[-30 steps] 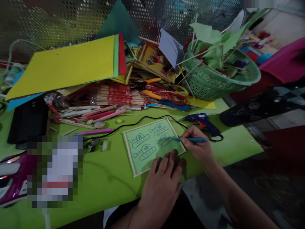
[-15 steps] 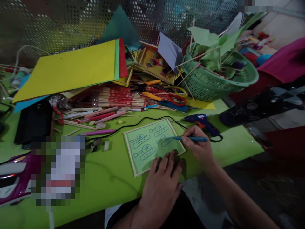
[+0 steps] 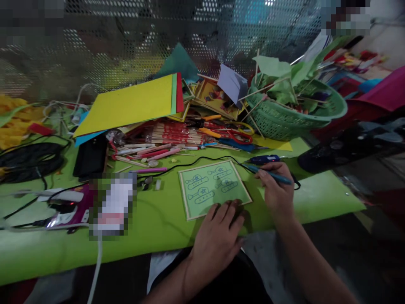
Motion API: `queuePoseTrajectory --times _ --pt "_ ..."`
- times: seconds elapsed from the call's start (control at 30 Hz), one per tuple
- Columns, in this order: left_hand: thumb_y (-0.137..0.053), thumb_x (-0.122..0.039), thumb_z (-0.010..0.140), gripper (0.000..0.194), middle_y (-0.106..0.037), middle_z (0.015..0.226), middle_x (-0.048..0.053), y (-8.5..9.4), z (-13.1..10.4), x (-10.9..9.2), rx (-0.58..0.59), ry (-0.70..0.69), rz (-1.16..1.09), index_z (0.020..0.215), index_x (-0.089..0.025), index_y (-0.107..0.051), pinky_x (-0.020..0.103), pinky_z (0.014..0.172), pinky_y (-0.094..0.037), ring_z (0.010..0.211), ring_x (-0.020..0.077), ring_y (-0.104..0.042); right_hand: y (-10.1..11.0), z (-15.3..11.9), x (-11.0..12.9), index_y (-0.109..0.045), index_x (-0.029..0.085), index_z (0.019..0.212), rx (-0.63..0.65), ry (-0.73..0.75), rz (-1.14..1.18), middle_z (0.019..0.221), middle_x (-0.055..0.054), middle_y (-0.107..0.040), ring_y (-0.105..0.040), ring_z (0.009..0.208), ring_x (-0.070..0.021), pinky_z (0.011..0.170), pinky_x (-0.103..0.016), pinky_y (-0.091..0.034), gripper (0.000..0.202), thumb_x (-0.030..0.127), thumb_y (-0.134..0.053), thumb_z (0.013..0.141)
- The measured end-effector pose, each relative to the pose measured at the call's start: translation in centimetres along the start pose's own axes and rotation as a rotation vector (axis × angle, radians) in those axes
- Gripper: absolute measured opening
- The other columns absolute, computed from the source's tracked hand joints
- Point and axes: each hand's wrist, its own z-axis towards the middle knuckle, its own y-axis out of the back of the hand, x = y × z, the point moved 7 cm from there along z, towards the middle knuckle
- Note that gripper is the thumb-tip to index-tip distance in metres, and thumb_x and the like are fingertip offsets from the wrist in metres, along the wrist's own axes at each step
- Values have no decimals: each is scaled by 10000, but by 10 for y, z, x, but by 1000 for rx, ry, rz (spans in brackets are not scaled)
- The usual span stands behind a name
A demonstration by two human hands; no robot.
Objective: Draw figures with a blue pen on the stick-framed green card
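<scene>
A light green card (image 3: pixel 198 203) with thin wooden strips along its edges lies on the green table. Several tank-like shapes with stars are drawn on it in blue. My left hand (image 3: pixel 218 232) lies flat, fingertips over the card's near edge. To the right of the card, my right hand (image 3: pixel 278 192) is closed around a blue pen (image 3: pixel 278 177), its tip pointing left and off the drawings. Just behind that hand is a blue glue gun (image 3: pixel 263 159), partly hidden by it.
Behind the card are scissors (image 3: pixel 240 136), pink pens (image 3: pixel 166 154), bundled sticks (image 3: pixel 177 134) and yellow sheets (image 3: pixel 133 101). A green basket (image 3: pixel 294 120) stands at back right. A black cord (image 3: pixel 190 162) runs behind the card. Left are a black phone (image 3: pixel 90 158) and a purple power strip (image 3: pixel 79 211).
My right hand has lifted the pen off the card and moved right. My left hand stays at the near edge. The view has shifted, showing more of the table's left side.
</scene>
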Motion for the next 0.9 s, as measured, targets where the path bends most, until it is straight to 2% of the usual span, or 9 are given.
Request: queuePoseTrajectory --times 0.17,0.27,0.43,0.53,0.7,0.8,0.9 --pt "-568 -448 1008 454 -539 1542 53 4 -6 -2 -107 -37 -1 1404 -225 -566 442 1244 -299 1455 233 -432 6 1 4 -634 214 864 -79 42 -2 688 44 -606 -520 585 -121 566 -259 -364 160 308 -763 841" --pt "-535 -430 1026 406 -585 1507 26 11 -17 -5 -192 -43 7 1383 -241 -582 417 1246 -286 1409 202 -485 13 -1 4 -640 211 852 -123 45 -26 696 44 -609 -539 591 -125 565 -260 -363 180 326 -774 814" --pt "-574 -393 1005 317 -711 1323 6 34 -41 4 -316 60 49 1290 -272 -644 369 1153 -376 1228 173 -612 21 -8 -1 -666 226 835 -143 3 -11 654 27 -595 -521 568 -143 542 -282 -350 179 325 -798 767" --pt "-599 -337 989 265 -752 1189 9 56 -51 30 -360 208 108 1238 -281 -671 335 1008 -457 1108 175 -653 24 -13 -3 -665 229 819 -147 -21 11 633 8 -592 -497 536 -159 505 -298 -331 197 333 -808 731" --pt "-607 -250 970 195 -732 1116 95 94 -62 99 -426 587 249 1145 -216 -686 402 913 -473 1048 266 -659 26 -17 -6 -668 222 811 -165 -30 37 623 18 -596 -480 517 -149 496 -280 -316 235 358 -825 700" --pt "-654 -245 937 227 -713 1134 129 104 -63 129 -403 730 320 1154 -180 -671 437 941 -471 1114 307 -634 25 -18 -7 -668 210 817 -165 -7 33 634 27 -593 -493 537 -142 504 -265 -326 222 352 -810 722" --pt "-676 -296 939 231 -700 1116 120 104 -60 144 -345 802 366 1119 -152 -668 453 974 -485 1106 284 -637 24 -18 -7 -664 203 808 -150 17 23 636 38 -585 -482 543 -130 514 -256 -329 199 334 -794 735"
